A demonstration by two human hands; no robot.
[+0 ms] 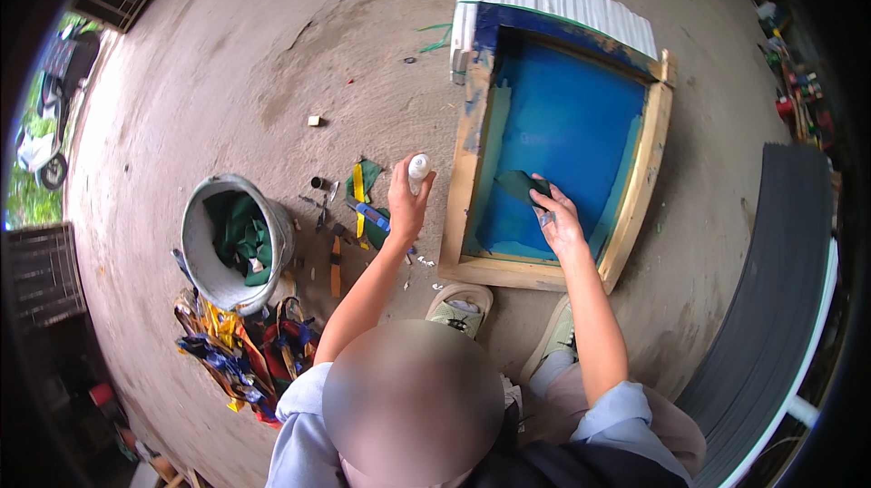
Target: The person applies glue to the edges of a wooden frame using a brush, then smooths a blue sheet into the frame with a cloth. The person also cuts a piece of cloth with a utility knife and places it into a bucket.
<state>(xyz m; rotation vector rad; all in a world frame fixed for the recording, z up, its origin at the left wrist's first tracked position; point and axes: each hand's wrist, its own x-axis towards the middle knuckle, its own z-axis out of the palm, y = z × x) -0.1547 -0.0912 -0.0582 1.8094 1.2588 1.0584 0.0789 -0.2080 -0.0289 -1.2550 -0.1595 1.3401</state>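
A small white bottle (418,167) is gripped in my left hand (406,207), left of a wooden-framed printing screen. My right hand (561,220) pinches a dark green cloth (517,184) over the lower part of the blue mesh (585,116). From this angle I cannot tell whether the cloth touches the mesh. Dark smudges mark the fingers of my right hand. The wooden frame (460,175) has blue stains and leans at its far end on a strapped white stack (558,0).
Left of me stands a grey bucket (201,266) with green cloth (238,229) inside, beside a heap of coloured scraps (234,352). A blue tool (370,215), yellow strips (359,184) and small bits litter the floor by my left arm. Dark ridged sheets (771,288) lie at right.
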